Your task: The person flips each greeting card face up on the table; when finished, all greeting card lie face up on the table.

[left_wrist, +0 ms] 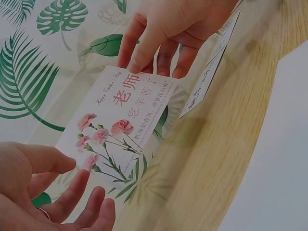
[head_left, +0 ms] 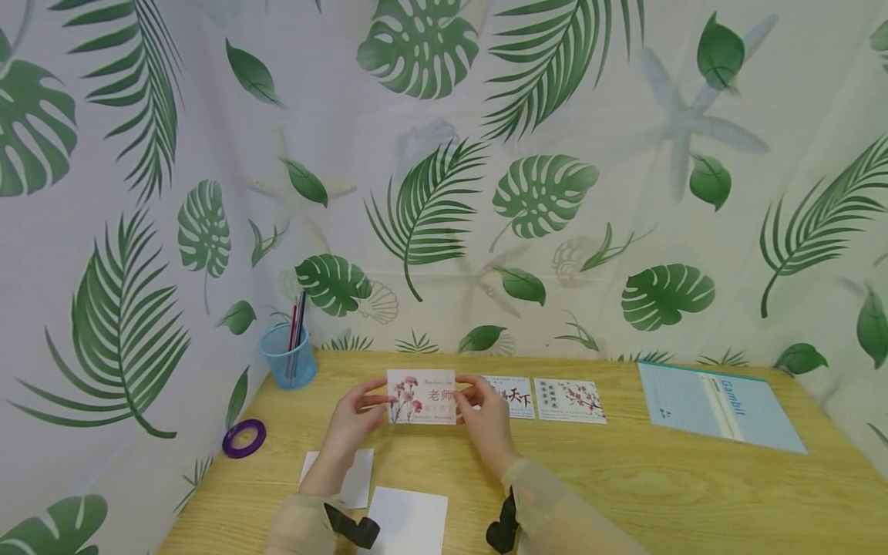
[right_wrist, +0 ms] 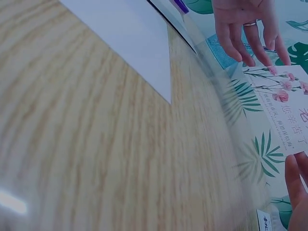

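Observation:
A greeting card (head_left: pixel 421 397) printed with pink carnations and red Chinese characters is held up over the far part of the table, its printed face toward me. My left hand (head_left: pixel 357 420) holds it at the left edge, thumb and index fingertips right at the border in the left wrist view. On the opposite edge, my right hand (head_left: pixel 489 424) pinches the card, its thumb (left_wrist: pixel 137 62) on the printed side and other fingers behind. Behind my right hand lies a card with red lettering (head_left: pixel 516 397), partly covered; beside it is a card with red blossoms (head_left: pixel 570 401).
White sheets (head_left: pixel 409 516) lie near me, one partly under my left forearm. At left are a purple ring (head_left: pixel 244 438) and a blue mesh cup (head_left: pixel 287 358) with pencils. A light blue Gambit pad (head_left: pixel 721 405) lies at right. Leaf-patterned fabric stands behind.

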Tool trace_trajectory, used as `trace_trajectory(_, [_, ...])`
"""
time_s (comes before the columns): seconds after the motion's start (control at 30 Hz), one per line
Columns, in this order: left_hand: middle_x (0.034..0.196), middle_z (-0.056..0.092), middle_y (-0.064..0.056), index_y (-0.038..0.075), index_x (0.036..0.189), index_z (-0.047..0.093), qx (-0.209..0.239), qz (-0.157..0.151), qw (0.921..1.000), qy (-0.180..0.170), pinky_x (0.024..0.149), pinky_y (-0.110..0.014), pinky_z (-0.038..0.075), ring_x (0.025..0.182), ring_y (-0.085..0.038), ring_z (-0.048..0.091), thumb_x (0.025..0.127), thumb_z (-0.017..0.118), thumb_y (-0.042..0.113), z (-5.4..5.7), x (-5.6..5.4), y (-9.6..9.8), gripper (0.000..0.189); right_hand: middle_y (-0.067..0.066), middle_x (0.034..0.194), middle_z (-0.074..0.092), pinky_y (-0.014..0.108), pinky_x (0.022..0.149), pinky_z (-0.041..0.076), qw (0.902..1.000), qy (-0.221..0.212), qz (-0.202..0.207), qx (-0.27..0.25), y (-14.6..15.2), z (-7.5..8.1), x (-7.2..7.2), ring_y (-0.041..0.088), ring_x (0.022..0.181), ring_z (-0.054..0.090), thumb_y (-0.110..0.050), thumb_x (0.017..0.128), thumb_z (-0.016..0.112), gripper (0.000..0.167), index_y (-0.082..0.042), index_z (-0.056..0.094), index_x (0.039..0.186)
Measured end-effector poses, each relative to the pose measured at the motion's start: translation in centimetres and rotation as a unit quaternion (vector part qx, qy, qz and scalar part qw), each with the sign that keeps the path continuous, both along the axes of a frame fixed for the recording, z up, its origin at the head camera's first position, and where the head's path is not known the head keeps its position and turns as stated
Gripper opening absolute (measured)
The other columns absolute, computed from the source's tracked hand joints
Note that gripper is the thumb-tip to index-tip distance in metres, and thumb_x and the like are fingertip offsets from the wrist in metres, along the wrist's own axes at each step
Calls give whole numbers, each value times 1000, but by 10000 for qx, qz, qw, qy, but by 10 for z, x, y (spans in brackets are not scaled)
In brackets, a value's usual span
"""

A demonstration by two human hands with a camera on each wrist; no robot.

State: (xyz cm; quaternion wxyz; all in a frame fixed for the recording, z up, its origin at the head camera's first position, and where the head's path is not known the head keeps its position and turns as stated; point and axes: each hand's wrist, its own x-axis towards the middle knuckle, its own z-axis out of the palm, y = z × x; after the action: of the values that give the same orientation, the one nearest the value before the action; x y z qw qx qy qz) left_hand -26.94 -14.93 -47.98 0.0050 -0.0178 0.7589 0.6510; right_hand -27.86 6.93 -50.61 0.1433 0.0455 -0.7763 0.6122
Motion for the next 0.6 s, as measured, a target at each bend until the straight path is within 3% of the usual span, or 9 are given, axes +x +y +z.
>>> trace_trajectory(0.27, [118,63,-25,3,138,55,-29,98,9999,-21,71,-27,53,89,-19,64,92,59,-1,-2,-4,6,46,13,87,68,36,61,60,9999,-40,-40,123,3,3,-1,18,72,61,-3,92,66,27,-6,67,119])
trace_trajectory(0.4, [119,62,-24,4,138,55,-15,89,10000,-26,74,-29,54,90,-20,63,91,59,-1,0,-4,9,47,12,86,66,28,57,58,9993,32,-72,365,6,1,-3,15,70,60,3,90,66,32,-4,65,121])
trace_trajectory(0.6, [120,59,-28,-1,137,54,74,53,9999,-112,78,-34,55,94,-27,62,89,55,-5,16,3,17,49,10,88,65,21,56,54,9979,-159,-83,630,8,1,-4,16,74,61,5,87,66,39,-6,62,125])
